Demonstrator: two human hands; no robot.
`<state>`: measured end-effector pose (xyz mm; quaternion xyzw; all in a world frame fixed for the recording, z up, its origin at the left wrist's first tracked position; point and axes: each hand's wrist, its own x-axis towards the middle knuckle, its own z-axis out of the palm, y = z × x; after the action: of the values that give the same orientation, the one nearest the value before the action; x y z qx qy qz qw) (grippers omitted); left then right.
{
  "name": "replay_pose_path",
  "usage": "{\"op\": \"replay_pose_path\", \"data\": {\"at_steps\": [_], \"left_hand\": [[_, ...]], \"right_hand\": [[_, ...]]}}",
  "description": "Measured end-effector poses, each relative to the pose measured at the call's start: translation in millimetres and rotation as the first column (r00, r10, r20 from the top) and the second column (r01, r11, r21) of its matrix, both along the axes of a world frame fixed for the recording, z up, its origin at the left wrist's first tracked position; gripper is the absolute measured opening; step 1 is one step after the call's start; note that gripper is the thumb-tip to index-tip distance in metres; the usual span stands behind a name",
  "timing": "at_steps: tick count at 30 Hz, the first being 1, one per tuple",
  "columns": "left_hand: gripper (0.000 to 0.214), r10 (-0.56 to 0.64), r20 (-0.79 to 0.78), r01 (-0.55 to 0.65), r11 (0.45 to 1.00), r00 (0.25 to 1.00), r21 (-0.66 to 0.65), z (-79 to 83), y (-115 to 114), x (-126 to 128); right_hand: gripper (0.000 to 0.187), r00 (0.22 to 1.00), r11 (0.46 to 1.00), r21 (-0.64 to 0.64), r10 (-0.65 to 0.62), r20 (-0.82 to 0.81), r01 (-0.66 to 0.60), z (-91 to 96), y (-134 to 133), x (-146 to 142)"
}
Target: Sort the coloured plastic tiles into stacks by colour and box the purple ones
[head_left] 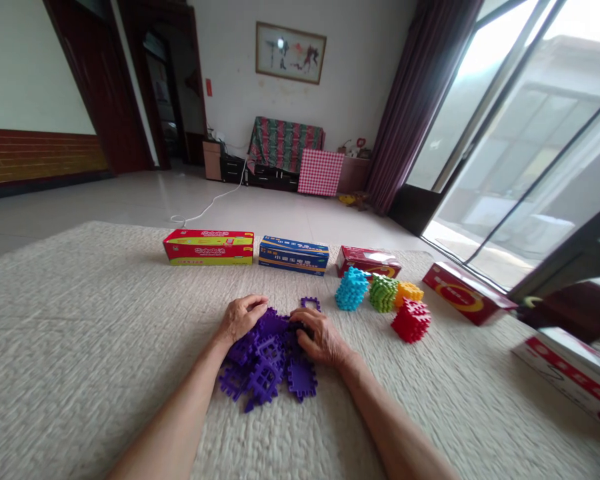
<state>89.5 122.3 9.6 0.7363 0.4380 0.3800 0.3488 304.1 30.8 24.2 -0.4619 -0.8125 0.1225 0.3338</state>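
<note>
Left hand (241,319), right hand (321,335) curved over purple pieces (266,365), at two sides of pile; cannot tell if fingers grip any. Pile lies on rough cloth (105,327); teeth could catch if dragged. Pieces overlap: lifting one could pull neighbours. Wide swing of right hand could topple red stack (413,321). Small purple frame (310,299), beyond right hand, could be forgotten.

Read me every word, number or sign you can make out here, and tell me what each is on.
"小霸王电池" on the blue box.
"电池" on the red-and-green box; the lettering before it is unclear.
Too blurred or small: print on the dark red box beside the blue one, the second dark red box farther right and the red-and-white box, plus all fine print.
</note>
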Motion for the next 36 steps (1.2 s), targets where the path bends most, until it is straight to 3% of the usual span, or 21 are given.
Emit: {"op": "replay_pose_path", "data": {"at_steps": [5, 9, 13, 19, 22, 30, 36], "left_hand": [[0.031, 0.003, -0.001, -0.003, 1.000, 1.000, 0.015, 1.0, -0.1, -0.2], [0.031, -0.002, -0.013, 0.002, 1.000, 1.000, 0.019, 1.1, 0.4, -0.7], [0.031, 0.002, -0.016, -0.002, 1.000, 1.000, 0.018, 0.0, 1.0, -0.7], [0.031, -0.001, -0.010, 0.001, 1.000, 1.000, 0.006, -1.6, 1.7, -1.0], [0.031, 0.003, -0.011, -0.003, 1.000, 1.000, 0.006, -1.8, 1.8, -1.1], [0.031, 0.003, -0.004, -0.003, 1.000, 1.000, 0.002, -0.1, 1.2, -0.6], [0.031, 0.011, 0.001, -0.011, 1.000, 1.000, 0.005, 1.3, 0.1, -0.1]], "right_hand": [[0.021, 0.984, 0.986, 0.011, -0.163, -0.066, 0.164, -3.5, 2.9, 0.3], [0.030, 0.917, 0.935, -0.034, -0.354, -0.186, 0.354, -4.8, 6.5, 9.3], [0.029, 0.927, 0.937, -0.067, -0.348, -0.143, 0.342, -3.9, 6.5, 18.2], [0.016, 0.917, 0.914, 0.099, -0.398, 0.031, 0.393, 0.6, 1.4, 30.7], [0.015, 0.920, 0.917, 0.123, -0.388, 0.057, 0.379, 4.1, -0.8, 37.4], [0.028, 0.948, 0.966, -0.026, -0.247, 0.202, 0.257, 8.9, -5.6, 46.9], [0.027, 0.913, 0.941, -0.079, -0.294, 0.282, 0.328, 15.0, -7.2, 38.7]]}}
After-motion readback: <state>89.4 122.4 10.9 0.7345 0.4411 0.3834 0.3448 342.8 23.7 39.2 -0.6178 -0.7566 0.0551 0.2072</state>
